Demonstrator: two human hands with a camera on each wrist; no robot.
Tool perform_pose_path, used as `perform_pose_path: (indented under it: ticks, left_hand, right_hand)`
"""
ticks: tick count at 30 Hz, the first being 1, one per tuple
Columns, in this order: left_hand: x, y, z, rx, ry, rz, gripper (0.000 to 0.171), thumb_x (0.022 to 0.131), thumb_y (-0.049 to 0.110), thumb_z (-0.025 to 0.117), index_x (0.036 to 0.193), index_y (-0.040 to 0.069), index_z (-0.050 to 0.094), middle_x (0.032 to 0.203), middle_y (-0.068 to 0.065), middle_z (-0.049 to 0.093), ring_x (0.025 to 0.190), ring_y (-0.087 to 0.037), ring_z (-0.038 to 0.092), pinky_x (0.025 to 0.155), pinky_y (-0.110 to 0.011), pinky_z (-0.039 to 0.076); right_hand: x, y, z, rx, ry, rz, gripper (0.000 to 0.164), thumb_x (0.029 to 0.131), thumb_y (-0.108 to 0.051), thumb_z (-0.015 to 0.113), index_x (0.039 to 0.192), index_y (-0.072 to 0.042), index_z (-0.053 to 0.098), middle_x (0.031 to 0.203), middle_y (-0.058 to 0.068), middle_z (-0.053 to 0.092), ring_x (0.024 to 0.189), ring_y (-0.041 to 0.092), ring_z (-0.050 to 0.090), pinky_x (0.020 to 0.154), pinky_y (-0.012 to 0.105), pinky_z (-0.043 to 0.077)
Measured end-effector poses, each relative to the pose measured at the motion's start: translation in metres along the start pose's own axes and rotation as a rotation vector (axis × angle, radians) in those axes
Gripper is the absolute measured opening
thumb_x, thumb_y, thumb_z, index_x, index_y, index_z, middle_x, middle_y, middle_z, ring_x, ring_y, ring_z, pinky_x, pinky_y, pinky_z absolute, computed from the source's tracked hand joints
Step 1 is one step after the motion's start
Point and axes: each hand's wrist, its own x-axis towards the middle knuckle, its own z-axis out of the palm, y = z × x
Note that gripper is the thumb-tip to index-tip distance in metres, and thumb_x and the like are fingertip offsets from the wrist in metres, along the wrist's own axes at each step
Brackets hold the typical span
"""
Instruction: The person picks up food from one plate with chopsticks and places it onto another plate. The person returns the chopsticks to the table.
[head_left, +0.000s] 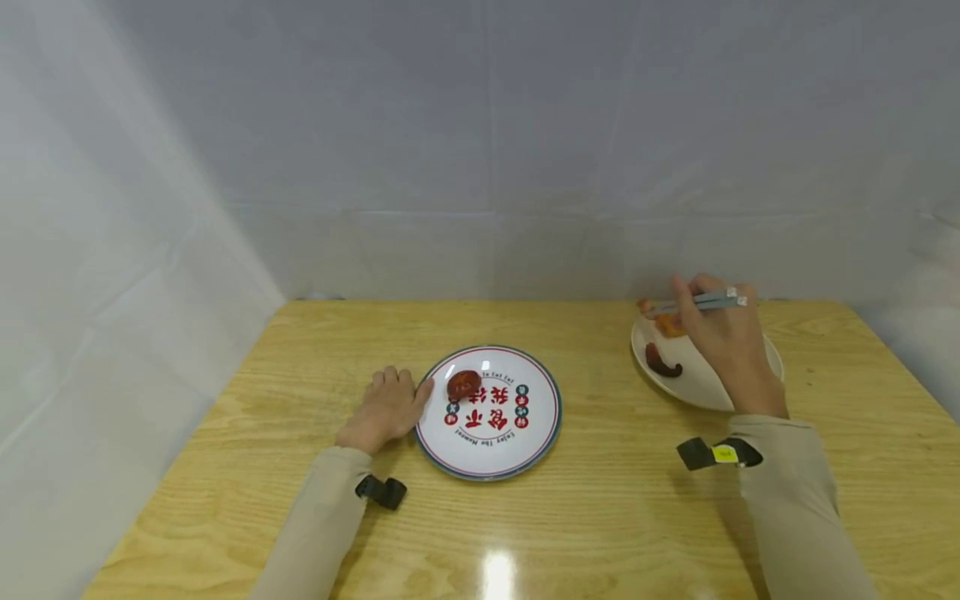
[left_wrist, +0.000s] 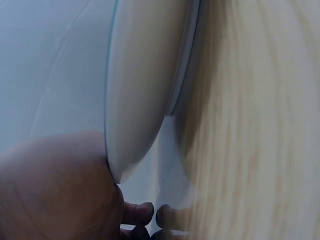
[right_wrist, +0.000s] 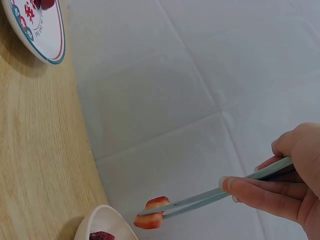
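Right hand [head_left: 718, 333] holds chopsticks [right_wrist: 210, 195] – pinching food [right_wrist: 149, 221]; left hand [head_left: 385, 407] touches plate [head_left: 487, 462].

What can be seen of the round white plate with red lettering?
The round white plate with red lettering looks glossy, perhaps ceramic or plastic. Teal and red lines circle its rim; small teal and red discs flank the characters. Its underside is pale, with a raised foot. It sits face up on the yellowish wooden table, bearing one shiny red-brown food piece. The person's left hand touches its rim at left.
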Motion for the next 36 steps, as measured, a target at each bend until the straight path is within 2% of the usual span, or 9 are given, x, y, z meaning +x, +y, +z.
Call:
perform_pose_path:
  ticks: [8,17,25,29,36]
  left_hand:
    - [-0.0009,-0.0002,-0.0006,0.005,-0.003,-0.002,0.053,0.104,0.036,0.032,0.113,-0.013,0.048,0.107,-0.026,0.044,0.104,-0.04,0.041,0.096,-0.052,0.034]
    - [-0.0017,-0.0013,-0.0013,0.01,-0.006,-0.001,0.054,0.105,0.036,0.031,0.116,-0.015,0.047,0.111,-0.029,0.043,0.109,-0.043,0.04,0.098,-0.053,0.032]
    - [-0.0016,-0.0018,-0.0008,0.01,-0.005,-0.005,0.054,0.105,0.036,0.031,0.117,-0.015,0.047,0.111,-0.028,0.044,0.108,-0.042,0.04,0.098,-0.053,0.033]
    - [-0.0012,-0.0021,-0.0003,0.011,-0.005,-0.004,0.054,0.105,0.036,0.031,0.116,-0.015,0.047,0.109,-0.027,0.044,0.106,-0.041,0.04,0.097,-0.052,0.033]
    - [0.0001,-0.002,-0.0006,0.01,0.001,-0.001,0.054,0.104,0.036,0.031,0.115,-0.014,0.047,0.107,-0.026,0.043,0.104,-0.04,0.04,0.096,-0.052,0.034]
  right_hand:
    - [-0.0005,-0.0002,0.0013,0.009,0.024,-0.031,0.039,0.096,-0.017,0.058,0.061,0.0,0.057,0.05,0.011,0.058,0.032,0.004,0.036,0.033,0.021,0.026]
    - [0.0014,0.0014,0.0046,0.029,0.095,-0.081,0.035,0.093,-0.011,0.063,0.061,0.002,0.059,0.051,0.013,0.059,0.036,-0.008,0.033,0.035,0.016,0.024]
    - [0.0018,-0.0023,0.0053,0.069,0.11,-0.09,0.036,0.093,-0.009,0.062,0.06,0.003,0.057,0.054,0.017,0.062,0.043,-0.013,0.044,0.034,0.015,0.029]
    - [0.0016,-0.0021,0.0056,0.063,0.112,-0.097,0.036,0.093,-0.008,0.061,0.06,0.003,0.056,0.052,0.016,0.061,0.04,-0.011,0.043,0.033,0.017,0.028]
    - [0.0028,-0.0018,0.006,0.036,0.145,-0.159,0.036,0.092,-0.006,0.062,0.058,0.001,0.054,0.046,0.011,0.055,0.033,0.0,0.034,0.033,0.018,0.023]
